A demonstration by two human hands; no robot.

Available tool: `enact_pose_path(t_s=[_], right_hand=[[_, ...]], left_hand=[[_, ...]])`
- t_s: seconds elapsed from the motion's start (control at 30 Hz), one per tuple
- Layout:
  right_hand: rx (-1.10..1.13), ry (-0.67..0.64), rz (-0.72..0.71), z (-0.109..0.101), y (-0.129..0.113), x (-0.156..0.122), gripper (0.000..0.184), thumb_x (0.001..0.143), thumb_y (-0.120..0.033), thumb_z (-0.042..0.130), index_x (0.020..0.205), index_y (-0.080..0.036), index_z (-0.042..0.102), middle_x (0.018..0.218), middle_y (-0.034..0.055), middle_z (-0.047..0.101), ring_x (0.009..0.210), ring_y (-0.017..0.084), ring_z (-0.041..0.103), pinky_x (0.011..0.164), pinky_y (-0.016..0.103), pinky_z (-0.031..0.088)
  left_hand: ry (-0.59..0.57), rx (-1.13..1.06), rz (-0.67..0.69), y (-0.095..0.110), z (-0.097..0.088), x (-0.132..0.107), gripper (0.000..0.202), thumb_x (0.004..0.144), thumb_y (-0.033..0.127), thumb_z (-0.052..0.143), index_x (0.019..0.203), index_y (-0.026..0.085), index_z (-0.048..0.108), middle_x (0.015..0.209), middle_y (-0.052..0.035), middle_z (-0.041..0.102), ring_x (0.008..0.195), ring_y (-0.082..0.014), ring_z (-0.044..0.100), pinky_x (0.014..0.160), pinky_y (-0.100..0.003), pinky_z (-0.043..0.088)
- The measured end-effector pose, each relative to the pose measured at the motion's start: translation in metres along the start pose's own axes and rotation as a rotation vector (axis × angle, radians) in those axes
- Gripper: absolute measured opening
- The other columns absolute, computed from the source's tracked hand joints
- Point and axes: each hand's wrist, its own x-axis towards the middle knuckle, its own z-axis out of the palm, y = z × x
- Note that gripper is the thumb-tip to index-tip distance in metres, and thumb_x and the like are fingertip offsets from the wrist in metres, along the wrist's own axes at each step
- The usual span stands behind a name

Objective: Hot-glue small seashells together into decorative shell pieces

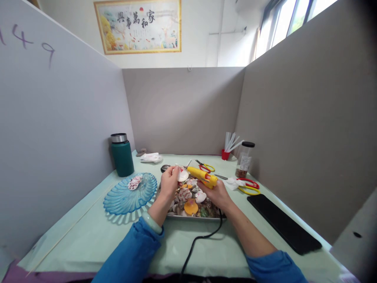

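Note:
My left hand [170,182] pinches a white seashell [183,175] with a small red mark on it, over the tray. Wrapped round a yellow hot glue gun [203,176], my right hand [217,193] points its nozzle left, close to the shell; whether they touch I cannot tell. A black cord [194,240] runs from the gun to the front edge. Below both hands lies a metal tray [194,217] heaped with mixed shells, an orange scallop shell [191,206] among them. Left of the tray, a blue shell-shaped glass plate [120,198] bears a speckled shell [135,182].
A green bottle [122,158] stands back left, near white tissue [151,158]. At the right are a red cup [225,155] of glue sticks, a black-lidded jar [244,161], red and yellow-handled scissors [250,190] and a black slab [282,224]. Grey partitions [185,110] enclose three sides.

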Motion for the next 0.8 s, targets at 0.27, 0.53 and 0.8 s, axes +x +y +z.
enact_pose_path(t_s=[0.27, 0.53, 0.8], right_hand=[[0.038, 0.003, 0.019, -0.002, -0.008, 0.0, 0.028, 0.076, -0.038, 0.063, 0.085, -0.012, 0.068, 0.074, 0.005, 0.067, 0.063, 0.017, 0.059, 0.057, 0.026, 0.047], [0.088, 0.076, 0.176, -0.01, -0.024, 0.002, 0.032, 0.072, -0.043, 0.066, 0.081, -0.013, 0.069, 0.05, -0.0007, 0.056, 0.045, 0.013, 0.049, 0.048, 0.025, 0.042], [0.159, 0.056, 0.195, -0.009, -0.027, 0.001, 0.03, 0.069, -0.041, 0.068, 0.081, -0.013, 0.065, 0.05, -0.0021, 0.055, 0.045, 0.012, 0.049, 0.045, 0.024, 0.042]], left_hand=[[-0.101, 0.043, -0.004, 0.0, 0.0, -0.002, 0.03, 0.078, 0.045, 0.055, 0.077, 0.016, 0.06, 0.054, 0.0032, 0.054, 0.038, -0.0071, 0.044, 0.034, -0.016, 0.035], [-0.285, 0.041, -0.044, 0.004, 0.004, -0.009, 0.031, 0.078, 0.045, 0.057, 0.081, 0.014, 0.062, 0.058, 0.0016, 0.056, 0.037, -0.008, 0.048, 0.032, -0.017, 0.035], [-0.396, 0.06, -0.059, 0.004, 0.006, -0.011, 0.033, 0.078, 0.048, 0.058, 0.083, 0.015, 0.063, 0.056, 0.0009, 0.058, 0.036, -0.0096, 0.05, 0.033, -0.02, 0.038]])
